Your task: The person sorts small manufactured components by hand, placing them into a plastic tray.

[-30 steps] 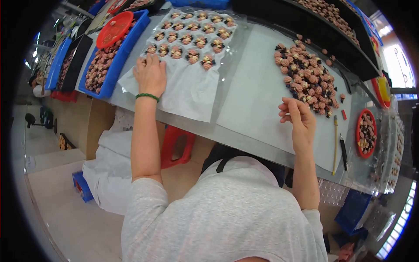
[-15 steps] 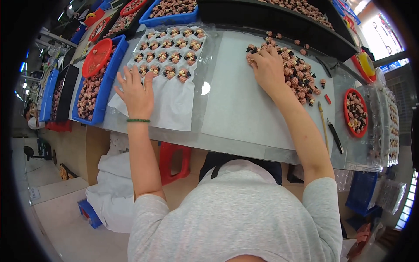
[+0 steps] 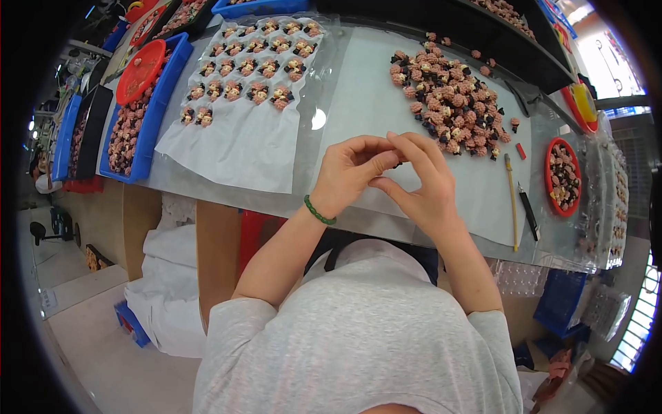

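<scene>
My left hand (image 3: pixel 349 171), with a green bead bracelet (image 3: pixel 319 210) at its wrist, meets my right hand (image 3: pixel 429 181) over the near part of the white sheet (image 3: pixel 348 114). Fingers and thumbs of both are pinched around a small figurine (image 3: pixel 398 165). Only a dark bit of it shows; the fingers hide the rest. Beyond my right hand lies a heap of small pink and black figurines (image 3: pixel 452 103). To the left, rows of similar figurines (image 3: pixel 247 67) lie on a white lined tray (image 3: pixel 238 155), the front row only partly filled.
A blue bin (image 3: pixel 147 138) of pink pieces with a red dish (image 3: pixel 141 71) on it stands left. On the right are a yellow-handled brush (image 3: pixel 512 200), a black pen-like tool (image 3: pixel 529 214), a small red block (image 3: pixel 520 151) and a red bowl (image 3: pixel 554 201) of pieces. Black pliers (image 3: pixel 517 99) lie behind.
My left hand has left the tray and moved right. My right hand has come back from the heap, and the two now meet around a small figurine. The view has shifted slightly.
</scene>
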`<state>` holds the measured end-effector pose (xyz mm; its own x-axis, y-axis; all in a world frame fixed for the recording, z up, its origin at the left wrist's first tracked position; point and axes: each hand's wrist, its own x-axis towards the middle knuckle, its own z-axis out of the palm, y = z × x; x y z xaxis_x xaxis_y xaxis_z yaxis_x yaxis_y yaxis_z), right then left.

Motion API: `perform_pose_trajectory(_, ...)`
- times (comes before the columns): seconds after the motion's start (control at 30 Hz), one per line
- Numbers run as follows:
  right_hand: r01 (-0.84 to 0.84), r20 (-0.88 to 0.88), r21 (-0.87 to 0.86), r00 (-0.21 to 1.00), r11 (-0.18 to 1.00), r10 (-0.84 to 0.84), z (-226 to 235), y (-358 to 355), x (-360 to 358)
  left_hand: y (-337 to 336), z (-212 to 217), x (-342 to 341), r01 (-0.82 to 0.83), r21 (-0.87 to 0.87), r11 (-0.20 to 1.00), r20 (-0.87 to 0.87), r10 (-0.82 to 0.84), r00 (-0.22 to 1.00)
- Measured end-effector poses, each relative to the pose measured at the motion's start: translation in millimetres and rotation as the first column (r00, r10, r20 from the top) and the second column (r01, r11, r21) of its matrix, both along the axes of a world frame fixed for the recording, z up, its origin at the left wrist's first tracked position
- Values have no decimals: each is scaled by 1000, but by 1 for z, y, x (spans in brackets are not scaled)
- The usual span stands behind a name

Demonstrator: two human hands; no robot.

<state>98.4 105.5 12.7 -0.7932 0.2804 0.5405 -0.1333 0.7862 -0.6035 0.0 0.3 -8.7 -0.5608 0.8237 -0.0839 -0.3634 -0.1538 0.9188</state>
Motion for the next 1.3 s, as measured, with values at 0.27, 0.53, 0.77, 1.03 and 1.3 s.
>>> perform_pose_trajectory(0.27, -21, -12, -902, 1000, 432, 23, -29, -2, 18, 3, -4, 3, -26, 6, 1000, -159, 27, 987)
perform_pose_trajectory(0.53, 18, -88, -633, 992, 774, -95, -31, -7, 16, 6, -2, 6, -14, 61, 998, 167, 4, 986)
perform_pose_trajectory(0.77, -28, -8, -34, 1000, 999, 27, -7, 18, -6, -4, -7, -2, -106, 17, 994, 355, 94, 930)
perform_pose_trajectory(1.03, 268, 92, 674, 894, 689, -438, -17, 57, -44, -2, 1, -7, -59, -86, 995, 342, 85, 936)
perform_pose_trajectory(1.3, 24, -55, 172, 998, 985, -15, -3, 9, -13, 5, 1, -6, -23, -189, 982, 15, 26, 1000)
